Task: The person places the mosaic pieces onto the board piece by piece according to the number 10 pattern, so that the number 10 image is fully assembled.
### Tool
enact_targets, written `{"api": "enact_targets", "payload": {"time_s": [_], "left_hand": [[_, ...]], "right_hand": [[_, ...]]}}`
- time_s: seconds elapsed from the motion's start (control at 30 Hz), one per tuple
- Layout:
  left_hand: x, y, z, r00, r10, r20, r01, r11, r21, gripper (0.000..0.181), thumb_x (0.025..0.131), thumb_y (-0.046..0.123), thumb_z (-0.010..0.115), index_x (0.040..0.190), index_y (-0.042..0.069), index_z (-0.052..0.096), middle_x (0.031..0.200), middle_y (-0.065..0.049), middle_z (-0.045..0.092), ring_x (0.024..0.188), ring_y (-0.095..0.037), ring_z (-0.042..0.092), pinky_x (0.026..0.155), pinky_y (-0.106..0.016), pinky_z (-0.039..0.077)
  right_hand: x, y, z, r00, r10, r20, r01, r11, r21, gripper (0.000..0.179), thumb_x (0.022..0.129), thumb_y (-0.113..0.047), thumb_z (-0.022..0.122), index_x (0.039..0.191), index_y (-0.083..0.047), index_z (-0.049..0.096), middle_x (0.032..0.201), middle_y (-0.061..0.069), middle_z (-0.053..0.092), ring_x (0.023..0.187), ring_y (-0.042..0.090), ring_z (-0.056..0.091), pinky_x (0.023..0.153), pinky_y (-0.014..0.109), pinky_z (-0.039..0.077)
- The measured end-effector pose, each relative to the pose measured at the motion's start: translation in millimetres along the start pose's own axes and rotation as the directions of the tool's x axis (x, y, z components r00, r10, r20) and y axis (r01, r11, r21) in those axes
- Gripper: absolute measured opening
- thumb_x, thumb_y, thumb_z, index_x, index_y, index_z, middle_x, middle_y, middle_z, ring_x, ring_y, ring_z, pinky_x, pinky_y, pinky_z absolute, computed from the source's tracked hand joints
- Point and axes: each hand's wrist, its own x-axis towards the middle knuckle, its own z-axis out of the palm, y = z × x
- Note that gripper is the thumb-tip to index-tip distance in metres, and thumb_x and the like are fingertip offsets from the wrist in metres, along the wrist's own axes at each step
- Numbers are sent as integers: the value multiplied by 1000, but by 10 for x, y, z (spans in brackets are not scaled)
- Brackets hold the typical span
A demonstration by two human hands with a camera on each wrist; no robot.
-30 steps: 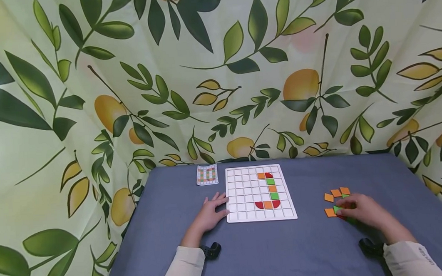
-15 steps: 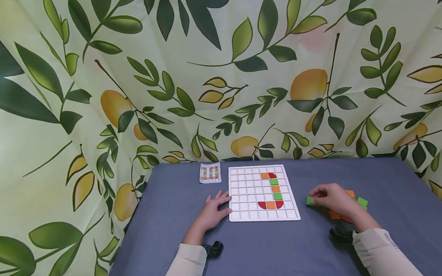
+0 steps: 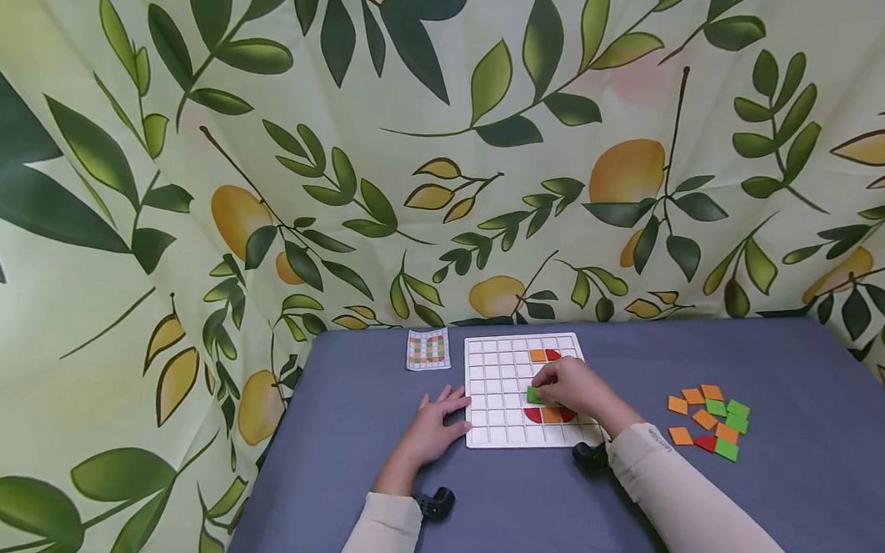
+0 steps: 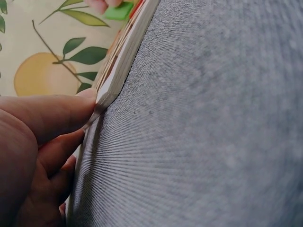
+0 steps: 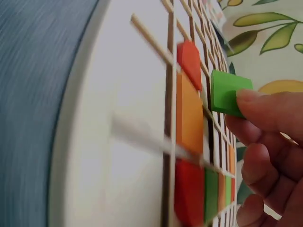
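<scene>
My right hand (image 3: 574, 386) pinches a green square tile (image 5: 229, 92) between thumb and fingers, close over the white grid board (image 3: 496, 434). Below that tile on the board lie a red rounded tile (image 5: 189, 61), an orange tile (image 5: 189, 113) and a second red one. Another orange tile (image 3: 538, 356) and a red tile (image 3: 553, 355) sit near the far edge; the hand hides the column between. My left hand (image 3: 434, 427) rests at the board's left edge, fingers relaxed, with the thumb (image 4: 85, 97) touching the rim in the left wrist view.
Several loose orange, green and red tiles (image 3: 705, 419) lie to the right on the grey tablecloth (image 3: 530, 514). A small printed pattern card (image 3: 427, 350) lies beyond the board's left corner. Behind the table hangs a leaf-patterned curtain (image 3: 376, 146).
My right hand picked a green tile from the loose pile and carried it left over the board. The left hand stays at the board's edge. The view has shifted slightly.
</scene>
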Motion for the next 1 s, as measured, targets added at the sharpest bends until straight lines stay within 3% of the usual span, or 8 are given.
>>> {"api": "enact_targets", "payload": {"time_s": [0.13,0.5,0.73,1.0], "left_hand": [[8,10,23,1000,-3,-4,3,1000,-6,45,93,18,68,134,4,61,150,-7,47,149,-31,27,122,-57,3],[8,4,26,1000,-12,-4,12,999,-31,44,93,17,67,135,5,60,152,-8,46,150,-31,25,122,-56,1],[-7,16,5,999,-34,-2,34,999,-22,43,94,17,67,135,7,60,152,-6,45,150,-30,24,123,-56,1],[-15,25,19,1000,-31,-2,31,999,-19,44,93,17,67,135,6,61,152,-8,46,149,-32,26,122,-58,2]], "right_hand": [[43,-10,75,1000,14,3,-14,1000,-19,7,84,-12,74,90,-13,78,92,1,72,77,14,57,62,27,49],[38,-17,135,998,-58,-15,56,991,-126,4,83,-18,78,85,-16,77,83,-4,62,75,11,53,70,29,47],[-71,89,0,997,-67,-26,61,978,-198,5,84,-18,77,86,-13,77,85,-2,63,79,13,54,75,34,49],[-433,425,-332,996,-8,-94,-9,984,-181,13,85,-16,75,96,-8,75,81,2,56,74,17,49,63,30,40]]}}
